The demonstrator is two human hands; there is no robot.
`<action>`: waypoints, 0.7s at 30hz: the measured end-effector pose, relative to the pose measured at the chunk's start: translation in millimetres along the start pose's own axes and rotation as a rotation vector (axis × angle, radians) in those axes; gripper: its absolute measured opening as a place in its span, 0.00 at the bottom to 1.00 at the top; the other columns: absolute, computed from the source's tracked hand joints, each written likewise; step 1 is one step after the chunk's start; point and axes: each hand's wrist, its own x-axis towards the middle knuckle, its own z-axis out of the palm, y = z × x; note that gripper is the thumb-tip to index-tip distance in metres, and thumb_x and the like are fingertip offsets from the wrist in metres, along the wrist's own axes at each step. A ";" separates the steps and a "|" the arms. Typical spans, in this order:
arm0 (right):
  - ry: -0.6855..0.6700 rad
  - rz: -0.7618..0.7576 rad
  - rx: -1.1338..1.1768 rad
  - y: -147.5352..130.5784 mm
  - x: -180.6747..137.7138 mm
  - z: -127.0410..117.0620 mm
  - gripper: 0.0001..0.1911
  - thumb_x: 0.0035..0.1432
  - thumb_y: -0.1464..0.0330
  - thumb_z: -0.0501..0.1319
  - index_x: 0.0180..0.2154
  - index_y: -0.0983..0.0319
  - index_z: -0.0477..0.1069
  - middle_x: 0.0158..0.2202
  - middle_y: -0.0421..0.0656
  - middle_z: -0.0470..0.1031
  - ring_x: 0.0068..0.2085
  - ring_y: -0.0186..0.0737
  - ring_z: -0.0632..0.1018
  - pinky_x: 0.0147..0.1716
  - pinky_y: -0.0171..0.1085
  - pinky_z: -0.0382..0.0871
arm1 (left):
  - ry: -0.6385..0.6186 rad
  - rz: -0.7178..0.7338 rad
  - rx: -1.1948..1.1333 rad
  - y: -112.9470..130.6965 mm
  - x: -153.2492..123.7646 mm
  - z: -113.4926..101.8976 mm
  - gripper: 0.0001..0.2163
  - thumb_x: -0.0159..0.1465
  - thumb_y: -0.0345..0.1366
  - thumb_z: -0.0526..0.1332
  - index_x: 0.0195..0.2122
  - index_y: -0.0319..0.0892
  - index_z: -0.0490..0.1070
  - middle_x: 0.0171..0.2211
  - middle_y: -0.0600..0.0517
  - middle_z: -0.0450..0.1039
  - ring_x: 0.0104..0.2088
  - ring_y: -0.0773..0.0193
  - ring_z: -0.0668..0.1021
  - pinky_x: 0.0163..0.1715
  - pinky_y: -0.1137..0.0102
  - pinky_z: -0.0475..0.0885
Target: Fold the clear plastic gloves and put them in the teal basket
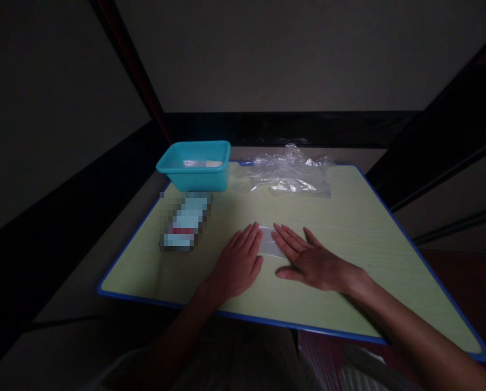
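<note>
Plastic sheet [269, 245], small and see-through, lies flat on the counter [360, 239] in the head view, near the middle and between the person's two hands. The left hand [237, 267] is laid palm down at the sheet's left side. Its fingers are straight and close together, with the tips by the left edge of the sheet and the thumb a little apart; they are not clamped on anything. The right hand [318, 266] is also palm down, coming in from the right. Its fingers reach over the right part of the sheet, three of them side by side, with the little finger spread away and the thumb stretched out below; they too grip nothing.

The counter is pale yellow-green with a blue rim. At its back left corner stands a turquoise basin [197, 178] with a few pale pieces [214, 163] inside. Just in front of the basin lies a flat, oblong thing [189, 214], too blurred to make out. A crumpled clear bag [297, 176] lies along the back edge, to the right of the basin.
</note>
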 end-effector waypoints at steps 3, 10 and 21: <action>-0.040 -0.023 0.080 4.0 -0.7 -12.5 0.41 0.59 0.47 0.44 0.64 0.63 0.33 0.65 0.55 0.40 0.64 0.52 0.47 0.57 0.61 0.46 | 0.009 0.001 -0.007 -0.5 -0.4 1.4 0.23 0.64 0.33 0.47 0.60 0.29 0.51 0.63 0.37 0.49 0.63 0.54 0.52 0.59 0.58 0.53; 0.080 -0.043 0.110 7.9 5.4 -32.2 0.34 0.61 0.58 0.53 0.63 0.66 0.46 0.64 0.55 0.47 0.63 0.48 0.54 0.57 0.51 0.55 | 0.076 0.002 -0.081 -2.3 -2.3 5.0 0.26 0.63 0.31 0.48 0.61 0.29 0.46 0.64 0.35 0.45 0.64 0.55 0.49 0.59 0.58 0.53; 0.210 -0.257 -0.262 -18.0 17.3 -26.1 0.11 0.61 0.69 0.54 0.37 0.65 0.73 0.36 0.47 0.76 0.39 0.43 0.75 0.41 0.42 0.67 | 0.288 -0.130 -0.434 -11.7 -6.9 6.4 0.24 0.60 0.25 0.46 0.60 0.38 0.51 0.52 0.44 0.69 0.54 0.58 0.69 0.53 0.57 0.64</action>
